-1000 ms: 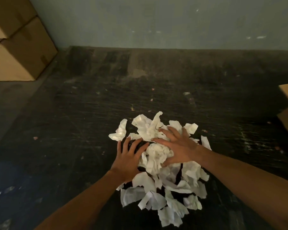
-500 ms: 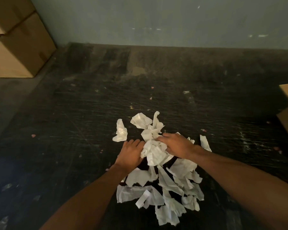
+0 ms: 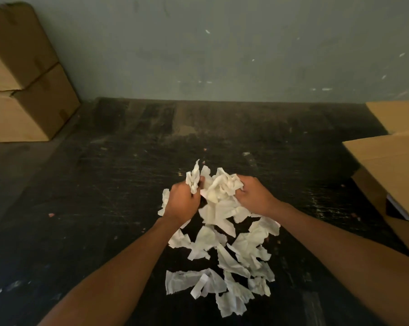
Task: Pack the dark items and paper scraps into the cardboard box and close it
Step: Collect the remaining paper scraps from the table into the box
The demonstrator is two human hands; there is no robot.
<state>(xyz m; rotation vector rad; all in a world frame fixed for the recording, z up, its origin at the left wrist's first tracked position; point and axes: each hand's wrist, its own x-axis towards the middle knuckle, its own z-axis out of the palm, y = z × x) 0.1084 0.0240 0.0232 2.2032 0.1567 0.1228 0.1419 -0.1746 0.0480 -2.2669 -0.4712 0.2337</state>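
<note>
Torn white paper scraps (image 3: pixel 224 252) lie in a loose heap on the dark, scratched black floor (image 3: pixel 104 196), near the middle of the view and a little toward the person, with the far part of the heap gathered up between two hands. The left hand (image 3: pixel 181 203) is turned back-up, its fingers curled into a fist round a crumpled strip that sticks up above the knuckles. The right hand (image 3: pixel 253 196) sits just beside it, fingers curled inward and gripping a larger crumpled wad (image 3: pixel 222 187) of the same white paper; the wad fills the space between the two hands. Both bare forearms reach in from the lower edge and converge on the heap.

The scraps are ragged, creased pieces of differing shapes, some flat, some folded or balled, overlapping each other with patches of black floor showing between them. The nearer pieces lie untouched on the floor below the hands.

An open brown cardboard box (image 3: pixel 391 161) stands at the right edge, well apart from the heap, its flaps raised. Two closed brown cardboard cartons (image 3: pixel 22 90) are stacked at the far left against the grey-green wall (image 3: pixel 222 55)
</note>
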